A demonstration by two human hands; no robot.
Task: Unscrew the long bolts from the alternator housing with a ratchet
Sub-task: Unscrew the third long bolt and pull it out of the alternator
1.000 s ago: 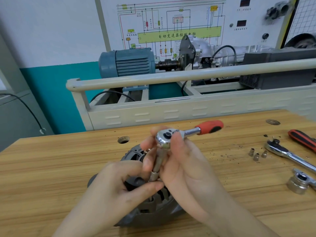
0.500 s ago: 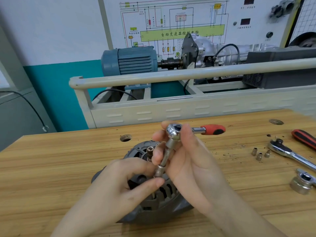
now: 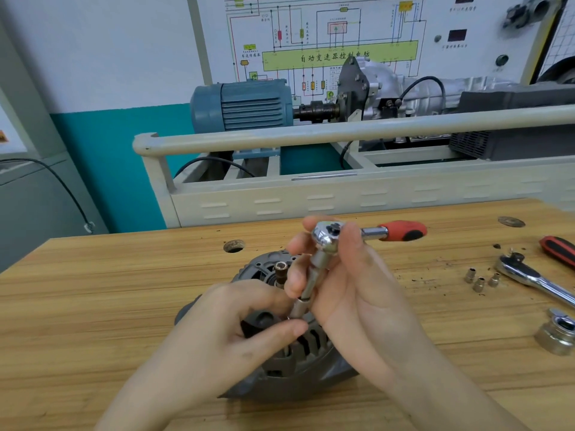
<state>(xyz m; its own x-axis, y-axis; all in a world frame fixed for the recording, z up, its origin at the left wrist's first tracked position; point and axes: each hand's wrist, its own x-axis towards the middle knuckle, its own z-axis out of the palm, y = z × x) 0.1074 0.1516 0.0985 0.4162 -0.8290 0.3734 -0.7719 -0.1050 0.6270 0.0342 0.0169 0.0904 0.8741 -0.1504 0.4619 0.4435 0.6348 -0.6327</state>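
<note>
Center frame: right hand (image 3: 351, 284) grips the ratchet (image 3: 329, 241); left hand (image 3: 236, 334) fingers (image 3: 280, 332) pinch its socket (image 3: 298, 307) over the alternator housing (image 3: 298, 362).

My hands cover most of alternator (image 3: 280, 377). Can't see bolt under socket tip. 2nd ratchet (image 3: 535, 279) cut off at right edge. Board words too small.
</note>
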